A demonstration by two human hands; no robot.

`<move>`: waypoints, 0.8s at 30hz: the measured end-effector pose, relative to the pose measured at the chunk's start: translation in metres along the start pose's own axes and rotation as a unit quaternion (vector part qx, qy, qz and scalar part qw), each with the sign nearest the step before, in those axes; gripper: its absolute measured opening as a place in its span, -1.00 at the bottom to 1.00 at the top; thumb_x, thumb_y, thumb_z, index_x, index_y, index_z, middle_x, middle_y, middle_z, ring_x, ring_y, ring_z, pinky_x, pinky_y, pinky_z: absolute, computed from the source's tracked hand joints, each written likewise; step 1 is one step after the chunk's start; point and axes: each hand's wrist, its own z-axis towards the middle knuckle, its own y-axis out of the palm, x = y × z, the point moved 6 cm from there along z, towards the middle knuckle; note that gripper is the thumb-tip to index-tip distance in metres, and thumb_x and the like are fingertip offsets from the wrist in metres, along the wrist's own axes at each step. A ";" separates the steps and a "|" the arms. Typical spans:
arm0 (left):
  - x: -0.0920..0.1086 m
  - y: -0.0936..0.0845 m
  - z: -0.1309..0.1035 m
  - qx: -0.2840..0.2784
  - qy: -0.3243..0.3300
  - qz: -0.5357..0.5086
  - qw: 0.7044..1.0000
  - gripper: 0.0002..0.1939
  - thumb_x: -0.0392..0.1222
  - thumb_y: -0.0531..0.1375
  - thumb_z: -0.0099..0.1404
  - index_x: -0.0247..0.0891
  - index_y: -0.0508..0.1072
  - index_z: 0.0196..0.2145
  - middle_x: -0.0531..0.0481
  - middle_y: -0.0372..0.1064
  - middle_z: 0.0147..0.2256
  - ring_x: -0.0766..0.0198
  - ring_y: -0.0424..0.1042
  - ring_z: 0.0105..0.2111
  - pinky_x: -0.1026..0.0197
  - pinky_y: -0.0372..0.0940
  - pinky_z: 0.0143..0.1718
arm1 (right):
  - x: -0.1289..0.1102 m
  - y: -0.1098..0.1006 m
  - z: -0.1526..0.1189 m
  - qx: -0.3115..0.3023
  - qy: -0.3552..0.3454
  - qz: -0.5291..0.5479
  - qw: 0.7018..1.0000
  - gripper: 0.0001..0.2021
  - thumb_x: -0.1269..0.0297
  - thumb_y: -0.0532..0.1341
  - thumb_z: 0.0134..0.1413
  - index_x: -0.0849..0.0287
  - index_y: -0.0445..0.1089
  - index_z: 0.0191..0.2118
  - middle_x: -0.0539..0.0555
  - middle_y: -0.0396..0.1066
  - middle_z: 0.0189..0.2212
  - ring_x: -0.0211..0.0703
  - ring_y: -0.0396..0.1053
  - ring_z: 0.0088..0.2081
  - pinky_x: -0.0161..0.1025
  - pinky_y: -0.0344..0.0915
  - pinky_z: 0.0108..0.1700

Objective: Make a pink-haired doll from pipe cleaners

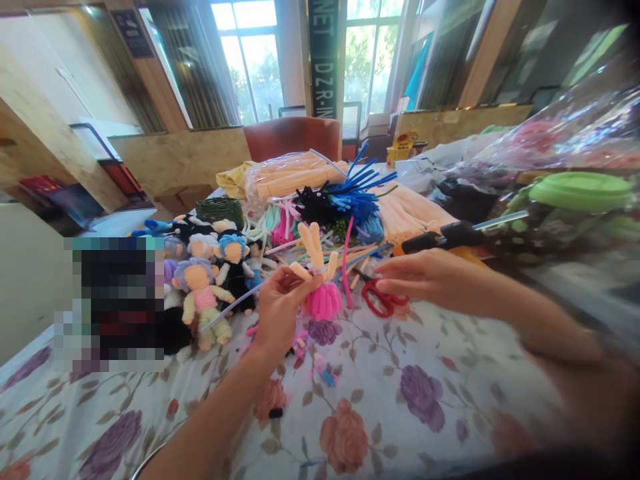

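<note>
My left hand (281,300) pinches a small pipe-cleaner doll (318,267). Its peach legs and arms point up, and a bright pink rounded part hangs at the bottom. Red-handled scissors (379,298) lie on the cloth to the doll's right. Over their handles hovers my right hand (425,275), fingers stretched out and nothing seen in them; whether it touches the handles I cannot tell. Just behind that hand lies a black-and-orange glue gun (440,238) with a clear glue stick. A pink pipe cleaner (346,267) stands between doll and scissors.
Several finished dolls (205,297) sit at the left beside a blurred-out square. Bundles of blue pipe cleaners (357,190) and peach ones (407,210) are heaped behind. A green lid (580,191) and plastic wrapping stand at right. Scraps (325,373) dot the floral tablecloth (390,427).
</note>
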 end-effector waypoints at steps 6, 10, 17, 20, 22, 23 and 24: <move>0.001 0.004 -0.002 -0.005 -0.009 -0.014 1.000 -0.71 -0.30 0.44 -0.23 -0.31 0.40 -0.56 0.06 0.48 -0.49 0.37 0.45 -0.44 0.34 0.32 -0.34 | -0.009 0.067 0.004 -0.033 -0.096 -0.033 0.994 -0.44 0.09 0.31 -0.04 0.02 0.27 0.12 0.13 0.42 -0.06 -0.02 0.41 -0.11 -0.19 0.37 -0.21; 0.000 0.006 -0.004 -0.008 -0.011 -0.002 1.000 -0.72 -0.31 0.44 -0.22 -0.32 0.41 -0.55 0.08 0.45 -0.51 0.39 0.43 -0.47 0.35 0.31 -0.35 | -0.001 0.087 0.001 -0.001 -0.087 0.050 0.995 -0.47 0.10 0.28 0.02 0.06 0.20 0.11 0.15 0.30 0.07 -0.03 0.36 -0.01 -0.10 0.33 -0.04; -0.005 0.009 -0.006 -0.028 -0.026 0.007 0.999 -0.74 -0.28 0.43 -0.16 -0.32 0.41 -0.53 0.10 0.44 -0.53 0.44 0.40 -0.54 0.40 0.28 -0.47 | 0.015 0.090 -0.001 0.058 -0.051 0.124 0.989 -0.48 0.11 0.34 -0.07 0.07 0.19 0.00 0.14 0.34 -0.03 -0.06 0.35 -0.04 -0.09 0.31 -0.03; -0.004 0.009 -0.006 -0.035 -0.034 0.000 0.999 -0.74 -0.25 0.42 -0.13 -0.30 0.43 -0.48 0.07 0.48 -0.51 0.41 0.43 -0.55 0.39 0.29 -0.50 | 0.016 0.087 0.002 0.054 -0.032 0.222 0.973 -0.62 0.16 0.32 -0.05 0.09 0.25 -0.10 0.08 0.39 -0.12 -0.15 0.36 -0.12 -0.17 0.30 -0.07; -0.004 0.008 -0.006 -0.028 -0.040 -0.011 0.999 -0.74 -0.18 0.40 -0.08 -0.27 0.44 -0.44 0.02 0.52 -0.48 0.33 0.49 -0.50 0.34 0.34 -0.44 | 0.017 0.086 0.004 0.052 -0.002 0.308 0.950 -0.74 0.21 0.28 -0.04 0.12 0.30 -0.19 0.03 0.40 -0.22 -0.20 0.36 -0.22 -0.22 0.30 -0.13; -0.003 0.008 -0.005 -0.027 -0.043 -0.015 0.999 -0.74 -0.15 0.39 -0.06 -0.27 0.44 -0.42 -0.01 0.53 -0.45 0.28 0.52 -0.45 0.30 0.38 -0.39 | 0.019 0.086 0.006 0.052 0.015 0.352 0.935 -0.80 0.24 0.25 -0.04 0.13 0.33 -0.24 0.01 0.40 -0.27 -0.22 0.35 -0.27 -0.24 0.30 -0.17; -0.004 0.009 -0.005 -0.029 -0.047 -0.017 0.998 -0.73 -0.14 0.38 -0.04 -0.26 0.45 -0.39 -0.04 0.55 -0.43 0.23 0.54 -0.41 0.25 0.40 -0.33 | 0.020 0.086 0.007 0.050 0.032 0.392 0.918 -0.86 0.26 0.22 -0.04 0.14 0.34 -0.29 0.01 0.40 -0.33 -0.23 0.33 -0.32 -0.25 0.29 -0.21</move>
